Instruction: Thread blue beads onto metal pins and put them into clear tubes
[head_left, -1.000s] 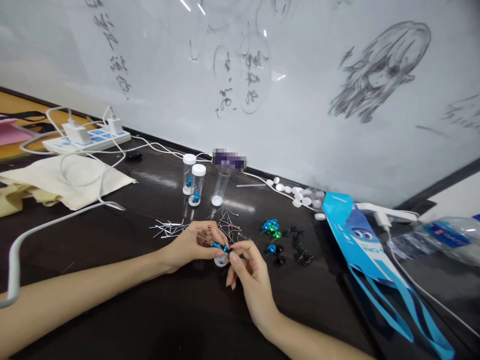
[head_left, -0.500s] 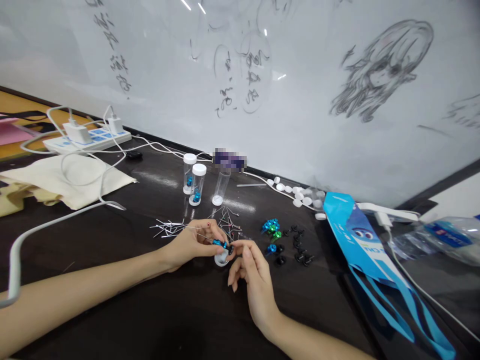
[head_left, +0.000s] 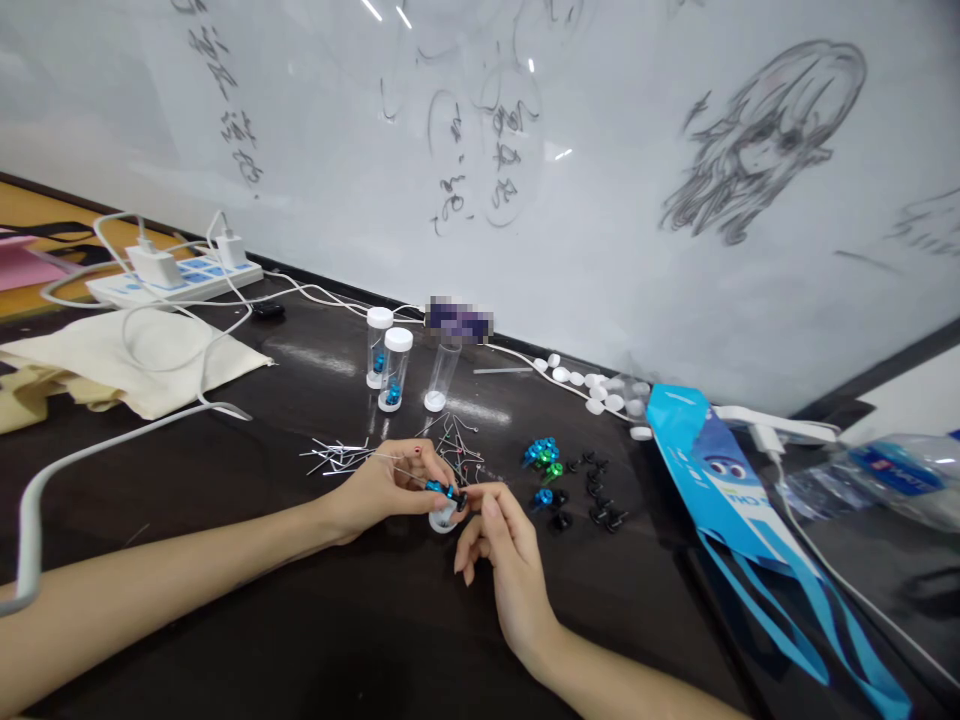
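Observation:
My left hand (head_left: 390,485) is closed in a pinch on a small blue-and-black metal piece (head_left: 444,490), with a thin metal pin running back from it across the fingers. At the piece's black end, the index fingertip of my right hand (head_left: 510,560) touches or almost touches it. The other right fingers are loosely curled and apart, holding nothing visible. Just beneath the piece, a clear tube with a white end (head_left: 442,520) is partly hidden by my left fingers. Bent pins (head_left: 459,445) lie behind my hands, and straight metal pins (head_left: 337,457) lie beside my left wrist.
Two capped tubes (head_left: 394,370) hold blue parts; an uncapped tube (head_left: 442,378) stands beside them. Blue and green pieces (head_left: 544,455) and black pieces (head_left: 598,490) lie right. White caps (head_left: 596,392) line the whiteboard. A blue bag (head_left: 720,480), power strip (head_left: 180,283) and cables flank the area.
The blue-and-black piece and my fingers have shifted very slightly. A dark blurred shape has appeared at the far right edge. Everything else looks the same.

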